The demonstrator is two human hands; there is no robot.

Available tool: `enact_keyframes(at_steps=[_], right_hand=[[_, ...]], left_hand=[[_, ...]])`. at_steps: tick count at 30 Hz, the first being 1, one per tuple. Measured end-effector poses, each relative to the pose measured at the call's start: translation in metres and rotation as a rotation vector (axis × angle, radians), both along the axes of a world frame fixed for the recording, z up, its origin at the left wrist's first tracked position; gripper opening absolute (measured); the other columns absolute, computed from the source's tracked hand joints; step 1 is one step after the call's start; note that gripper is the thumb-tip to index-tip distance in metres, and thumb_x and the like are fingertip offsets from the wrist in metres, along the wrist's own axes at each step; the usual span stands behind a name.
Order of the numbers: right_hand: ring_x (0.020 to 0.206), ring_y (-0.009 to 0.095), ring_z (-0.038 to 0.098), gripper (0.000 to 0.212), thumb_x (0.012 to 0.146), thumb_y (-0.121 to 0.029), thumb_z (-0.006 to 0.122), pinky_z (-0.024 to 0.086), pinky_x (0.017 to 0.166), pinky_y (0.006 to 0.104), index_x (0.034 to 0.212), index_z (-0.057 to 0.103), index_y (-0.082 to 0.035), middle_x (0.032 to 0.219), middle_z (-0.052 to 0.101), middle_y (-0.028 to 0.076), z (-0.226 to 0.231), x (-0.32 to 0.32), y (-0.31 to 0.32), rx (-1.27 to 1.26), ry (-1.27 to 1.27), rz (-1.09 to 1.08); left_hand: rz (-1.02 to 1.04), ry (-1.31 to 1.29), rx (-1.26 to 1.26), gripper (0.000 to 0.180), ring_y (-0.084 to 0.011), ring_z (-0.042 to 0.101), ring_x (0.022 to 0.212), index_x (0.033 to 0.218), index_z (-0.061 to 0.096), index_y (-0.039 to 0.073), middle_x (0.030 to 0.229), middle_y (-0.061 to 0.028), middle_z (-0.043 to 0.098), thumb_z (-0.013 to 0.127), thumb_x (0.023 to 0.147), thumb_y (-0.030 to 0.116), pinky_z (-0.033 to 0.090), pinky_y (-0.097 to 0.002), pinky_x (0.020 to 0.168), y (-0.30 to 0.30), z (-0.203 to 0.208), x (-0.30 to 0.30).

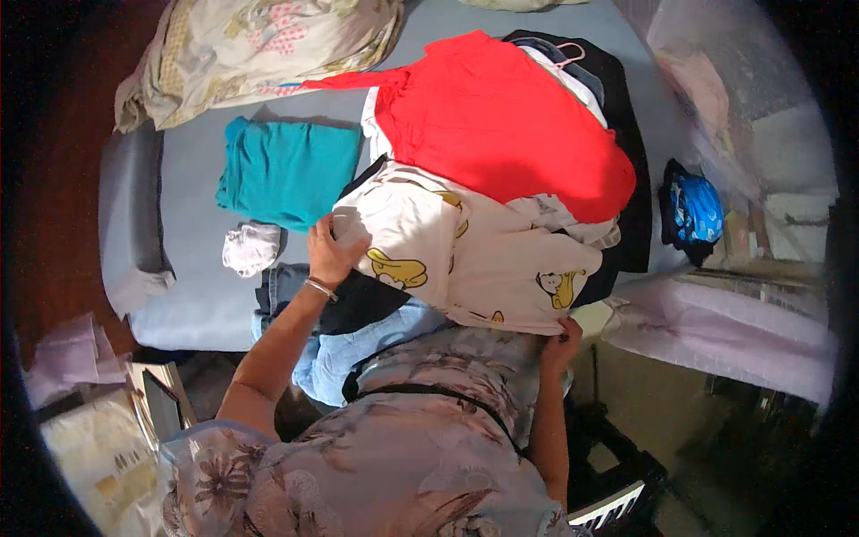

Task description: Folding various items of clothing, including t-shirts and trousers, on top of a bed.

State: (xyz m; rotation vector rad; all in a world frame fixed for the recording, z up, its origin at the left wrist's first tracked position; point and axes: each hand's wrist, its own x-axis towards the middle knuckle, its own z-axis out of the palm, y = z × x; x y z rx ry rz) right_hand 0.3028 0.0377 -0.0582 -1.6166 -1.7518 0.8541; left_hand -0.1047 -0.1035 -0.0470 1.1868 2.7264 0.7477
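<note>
— Grey-blue sheeting [192, 313] covers the bed ahead of both hands, and sunlight falls across it. What lies around the left hand [333, 257]?

— Seen from the head camera, a teal cloth [286, 170] lies folded just beyond it, toward the left. Left of that hand sits a small pale bundle [251, 249]; light-blue denim [380, 345] lies nearer the body, to its right.

— And the white garment [510, 255]?

— Directly between the hands. It stretches rightward from the left hand, its long axis running crosswise and slanting a little toward the body at the right end. From the right hand [561, 346], it lies away from the body and leftward. Neither hand is nearer: each touches its own end.

— How are they set?

— Right thumb and fingers are drawn narrow, pinching the near hem. The left thumb and fingers curve wide over the far-left edge; I cannot tell whether they grip cloth or only press it.

— How does it look?

— Soft, thin, a bit rumpled, with yellow duck-like prints. One line crosses its middle, perhaps a seam or fold. Beyond it, ahead of both hands, a red garment [501, 125] is spread out.
</note>
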Motion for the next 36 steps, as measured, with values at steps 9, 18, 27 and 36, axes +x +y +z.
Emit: enact_keyframes(at_steps=[9,18,27,36], right_hand=[[0.100,0.024,0.051,0.012,0.077,0.006,0.051,0.041,0.085,0.0333,0.087,0.054,0.000,0.109,0.053,0.016,0.010,0.020,0.008,0.117,0.333,0.077],[0.104,0.024,0.048,0.015,0.073,0.007,0.052,0.041,0.084,0.0325,0.084,0.055,-0.004,0.107,0.051,0.014,0.001,0.023,-0.010,0.104,0.229,-0.088],[0.073,0.015,0.053,0.012,0.073,0.007,0.051,0.043,0.068,0.0270,0.080,0.057,0.000,0.081,0.058,0.005,0.011,0.044,-0.033,-0.049,-0.042,0.076],[0.070,0.013,0.054,0.005,0.073,-0.002,0.059,0.042,0.068,0.0261,0.075,0.061,0.002,0.075,0.059,0.005,0.033,0.036,-0.008,-0.358,0.627,-0.304]], left_hand=[[0.250,-0.783,0.126,0.057,-0.0233,0.058,0.081,0.111,0.042,-0.003,0.094,-0.0172,0.057,0.067,0.060,0.008,0.047,-0.0326,0.068,-0.067,0.069,0.034],[-0.687,-0.103,-0.061,0.068,-0.0341,0.013,0.130,0.130,0.034,0.010,0.140,-0.0160,0.018,0.059,0.074,0.037,0.014,-0.0570,0.099,0.004,0.051,0.132],[-1.008,-0.183,-0.290,0.063,-0.0313,0.013,0.131,0.128,0.037,0.014,0.141,-0.0127,0.019,0.055,0.075,0.042,0.013,-0.0591,0.098,0.039,0.025,0.143],[-0.923,-0.141,-0.277,0.069,-0.0325,0.013,0.130,0.129,0.035,0.015,0.140,-0.0119,0.020,0.063,0.070,0.038,0.013,-0.0548,0.101,0.040,0.036,0.144]])
